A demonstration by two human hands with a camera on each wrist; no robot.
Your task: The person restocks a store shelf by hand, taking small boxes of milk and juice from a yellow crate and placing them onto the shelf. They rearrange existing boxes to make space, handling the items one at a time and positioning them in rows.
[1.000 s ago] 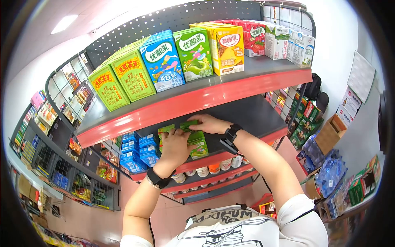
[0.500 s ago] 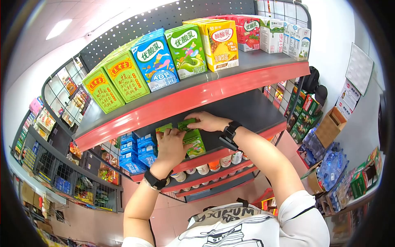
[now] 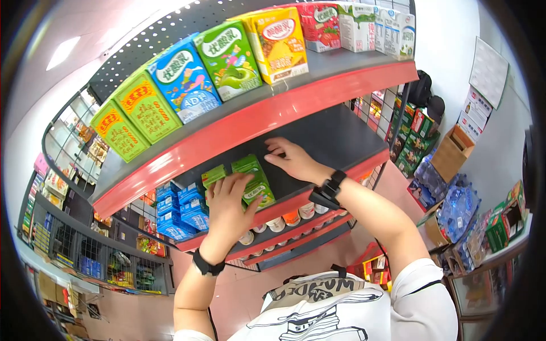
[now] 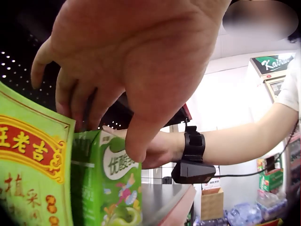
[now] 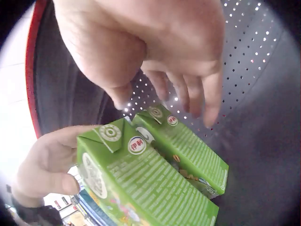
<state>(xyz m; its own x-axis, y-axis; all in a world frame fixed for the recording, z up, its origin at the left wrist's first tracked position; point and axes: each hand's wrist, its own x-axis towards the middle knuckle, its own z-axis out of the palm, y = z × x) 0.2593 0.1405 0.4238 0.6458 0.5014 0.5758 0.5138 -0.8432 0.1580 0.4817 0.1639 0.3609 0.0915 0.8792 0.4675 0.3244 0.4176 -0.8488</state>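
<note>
Two green drink cartons [image 5: 146,176] stand one behind the other on the lower shelf, with a narrow gap between them in the right wrist view. My left hand [image 3: 226,207] hovers at the front carton, fingers spread over its top and the thumb beside its front face. A yellow-green herbal tea carton [image 4: 28,165] stands to the left of the green ones, partly hidden by that hand in the head view. My right hand [image 3: 296,162] is just right of the rear carton, fingers loosely bent and holding nothing.
The upper shelf's red edge [image 3: 256,116] juts out above my hands, bearing rows of drink cartons [image 3: 227,59]. Blue packs [image 3: 183,210] sit left on the lower shelf. Tubs [image 3: 276,224] stand one level down. A wire side panel [image 3: 378,108] closes the right end.
My right hand has let go of the rear green carton and moved away to the right. The left hand has lifted slightly with its fingers more spread. The head view has shifted.
</note>
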